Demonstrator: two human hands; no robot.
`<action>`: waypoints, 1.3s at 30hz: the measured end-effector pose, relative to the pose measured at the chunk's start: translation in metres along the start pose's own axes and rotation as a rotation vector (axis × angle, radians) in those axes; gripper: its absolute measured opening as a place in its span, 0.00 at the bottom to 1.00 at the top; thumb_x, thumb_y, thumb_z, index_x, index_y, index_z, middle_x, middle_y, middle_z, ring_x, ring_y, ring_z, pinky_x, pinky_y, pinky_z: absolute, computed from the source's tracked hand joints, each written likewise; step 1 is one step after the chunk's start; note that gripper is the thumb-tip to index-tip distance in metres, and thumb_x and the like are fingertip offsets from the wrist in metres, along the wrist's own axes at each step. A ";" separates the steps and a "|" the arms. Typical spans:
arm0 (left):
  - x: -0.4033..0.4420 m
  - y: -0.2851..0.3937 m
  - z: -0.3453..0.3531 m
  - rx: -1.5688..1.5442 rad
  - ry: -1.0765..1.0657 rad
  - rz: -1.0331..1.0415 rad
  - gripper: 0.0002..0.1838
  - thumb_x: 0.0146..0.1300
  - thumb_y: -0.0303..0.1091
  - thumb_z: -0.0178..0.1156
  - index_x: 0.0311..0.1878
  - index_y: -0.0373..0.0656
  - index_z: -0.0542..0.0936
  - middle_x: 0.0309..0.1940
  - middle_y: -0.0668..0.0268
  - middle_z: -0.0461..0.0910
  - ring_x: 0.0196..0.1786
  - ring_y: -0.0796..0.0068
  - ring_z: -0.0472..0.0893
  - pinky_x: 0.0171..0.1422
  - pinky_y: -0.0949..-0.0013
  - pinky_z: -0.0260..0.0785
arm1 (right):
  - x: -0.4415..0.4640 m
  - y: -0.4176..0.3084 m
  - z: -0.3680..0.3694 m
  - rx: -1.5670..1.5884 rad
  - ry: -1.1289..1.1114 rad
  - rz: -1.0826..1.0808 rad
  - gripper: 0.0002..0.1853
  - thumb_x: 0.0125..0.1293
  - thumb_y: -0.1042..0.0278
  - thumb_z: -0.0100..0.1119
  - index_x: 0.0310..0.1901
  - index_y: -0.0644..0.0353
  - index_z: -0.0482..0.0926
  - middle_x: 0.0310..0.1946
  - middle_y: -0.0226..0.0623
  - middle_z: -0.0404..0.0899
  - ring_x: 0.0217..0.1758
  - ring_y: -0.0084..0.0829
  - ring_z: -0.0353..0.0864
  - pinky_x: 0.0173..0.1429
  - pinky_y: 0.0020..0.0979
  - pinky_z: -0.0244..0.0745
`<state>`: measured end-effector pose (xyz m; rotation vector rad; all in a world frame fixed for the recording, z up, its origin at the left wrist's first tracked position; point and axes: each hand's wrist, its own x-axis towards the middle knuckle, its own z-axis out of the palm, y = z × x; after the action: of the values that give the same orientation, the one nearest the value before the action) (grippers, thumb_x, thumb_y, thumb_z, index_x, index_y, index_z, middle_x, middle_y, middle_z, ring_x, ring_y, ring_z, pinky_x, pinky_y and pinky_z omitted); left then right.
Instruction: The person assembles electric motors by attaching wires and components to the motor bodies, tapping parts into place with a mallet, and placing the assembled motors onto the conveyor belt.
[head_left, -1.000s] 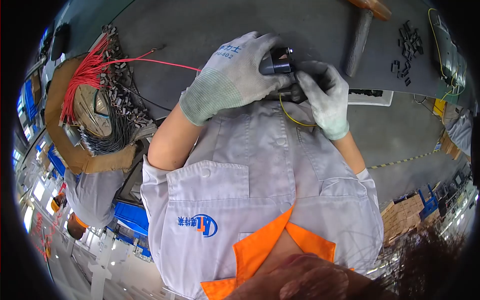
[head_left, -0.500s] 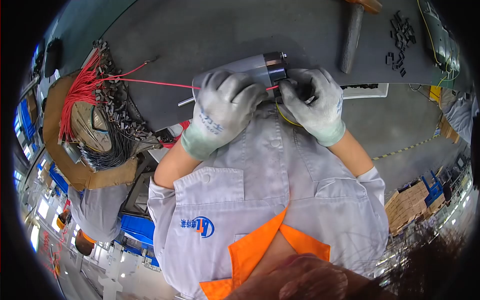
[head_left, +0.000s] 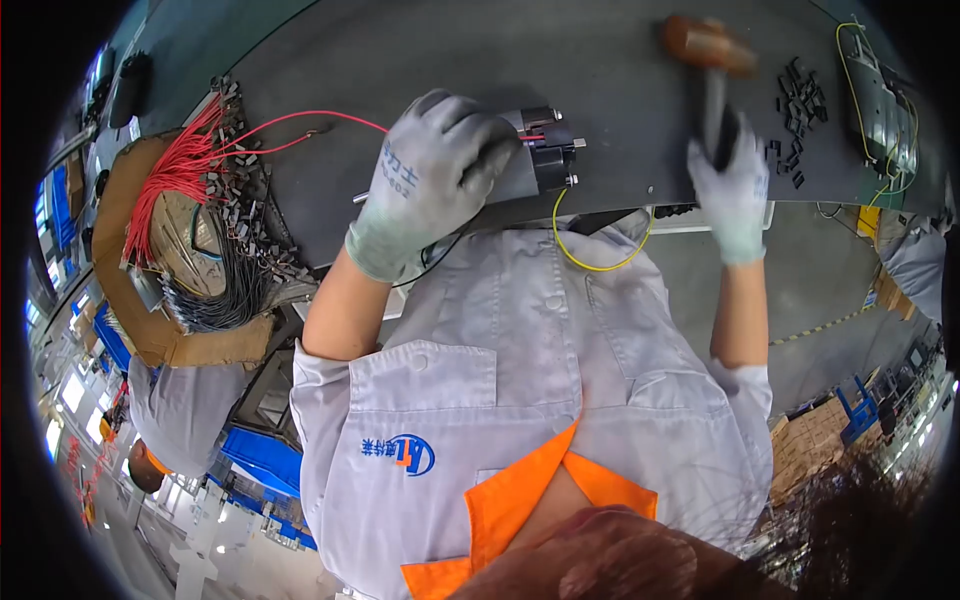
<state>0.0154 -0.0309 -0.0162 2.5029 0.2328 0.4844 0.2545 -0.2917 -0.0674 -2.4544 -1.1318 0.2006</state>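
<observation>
My left hand, in a grey-white glove, is closed over a grey cylindrical motor lying at the table's near edge. The motor's dark end cap with metal terminals points right. A red wire runs under this hand, and a short red length shows by the cap. From the cap a yellow wire loops down over my jacket. My right hand, also gloved, grips the handle of a hammer. The hammer's brownish-orange head is blurred by motion.
At left a cardboard box holds bundled red and black wires with terminals. Small black clips lie scattered beyond the hammer. Another motor with a yellow wire sits at far right. A person is at lower left.
My right hand has left the motor's end, moved right and taken hold of the hammer. The motor's end cap is now exposed, and my left hand has shifted slightly up.
</observation>
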 end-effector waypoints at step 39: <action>0.397 -0.125 0.061 0.606 -0.037 -0.188 0.46 0.57 0.54 0.72 0.74 0.41 0.68 0.62 0.45 0.78 0.66 0.46 0.79 0.71 0.50 0.72 | 0.004 0.021 0.011 0.104 0.565 0.070 0.23 0.60 0.72 0.71 0.58 0.59 0.81 0.59 0.54 0.75 0.63 0.53 0.76 0.67 0.48 0.72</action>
<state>0.3970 0.1466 -0.0195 3.0263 0.6800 0.3204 0.2683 -0.2974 -0.0868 -2.2444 -0.7651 -0.3834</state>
